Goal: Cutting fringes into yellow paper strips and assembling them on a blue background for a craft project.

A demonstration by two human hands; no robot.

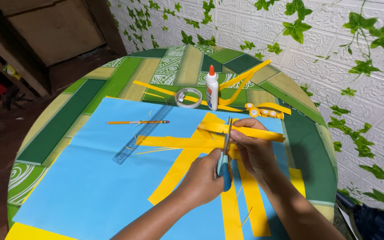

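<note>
Here the left hand had its grip closed on blue-handled scissors, cutting a yellow paper strip pinched in the right hand above the blue sheet on the table.

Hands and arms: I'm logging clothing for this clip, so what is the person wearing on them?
Nothing shows on either: the left hand and right hand are bare, with no gloves, rings, watch or bracelets visible. Both forearms are uncovered to the frame edge, no sleeves.
</note>
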